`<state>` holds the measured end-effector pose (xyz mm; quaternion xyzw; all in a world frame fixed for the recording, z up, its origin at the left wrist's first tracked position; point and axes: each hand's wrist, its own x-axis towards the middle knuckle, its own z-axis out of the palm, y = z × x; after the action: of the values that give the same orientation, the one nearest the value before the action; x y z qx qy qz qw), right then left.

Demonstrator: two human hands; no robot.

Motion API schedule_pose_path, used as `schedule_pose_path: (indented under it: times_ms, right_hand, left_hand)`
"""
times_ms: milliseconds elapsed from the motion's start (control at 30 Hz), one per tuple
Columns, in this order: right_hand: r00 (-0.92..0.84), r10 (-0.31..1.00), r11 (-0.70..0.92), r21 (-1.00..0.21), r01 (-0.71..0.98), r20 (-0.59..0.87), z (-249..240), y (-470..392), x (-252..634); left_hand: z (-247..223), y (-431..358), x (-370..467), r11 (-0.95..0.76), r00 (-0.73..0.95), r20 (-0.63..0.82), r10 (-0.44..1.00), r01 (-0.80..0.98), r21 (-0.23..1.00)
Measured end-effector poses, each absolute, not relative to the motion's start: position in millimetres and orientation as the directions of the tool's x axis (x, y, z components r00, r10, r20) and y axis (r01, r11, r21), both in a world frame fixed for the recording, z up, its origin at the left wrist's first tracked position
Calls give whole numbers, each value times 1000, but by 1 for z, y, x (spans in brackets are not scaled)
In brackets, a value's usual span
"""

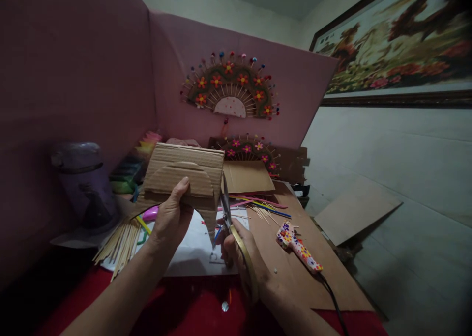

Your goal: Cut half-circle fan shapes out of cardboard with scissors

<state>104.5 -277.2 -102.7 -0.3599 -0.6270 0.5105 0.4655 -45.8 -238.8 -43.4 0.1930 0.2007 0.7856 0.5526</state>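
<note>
My left hand (172, 215) grips a piece of corrugated cardboard (188, 161), thumb on top and fingers hidden beneath. Its lower edge is cut in a curve, and an arched outline shows on its face. In my right hand (245, 252) is a pair of scissors (241, 247) with gold-coloured handles. Their blades point upward along the cardboard's right edge; I cannot tell whether they are biting into it. Below the cardboard lies a white sheet (184, 262) on the table.
A flower-patterned glue gun (297, 245) lies on a brown board (313, 282) at right, its cord trailing forward. Thin wooden sticks (121, 245) lie at left near a purple flask (86, 188). Decorated fans (230, 88) stand behind, with flat cardboard (247, 176) before them.
</note>
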Motion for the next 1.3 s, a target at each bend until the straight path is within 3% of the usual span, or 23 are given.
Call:
schedule_pose_path:
  times_ms: [767,1100,1300]
  right_hand:
    - [-476,858,218,-976,3,190,-93,-282,109]
    - [-406,884,272,-962,42,232,-103,-277,111]
    - [-324,916,246,-969,-14,237,-99,-280,104]
  left_hand:
    - [-45,-237,-49,-327,-314,120,942,-770,548]
    - [-41,-241,-46,-293,-324,45,945,-776,559]
    - [-45,-243,-47,-295,-307,78,949,-766,571]
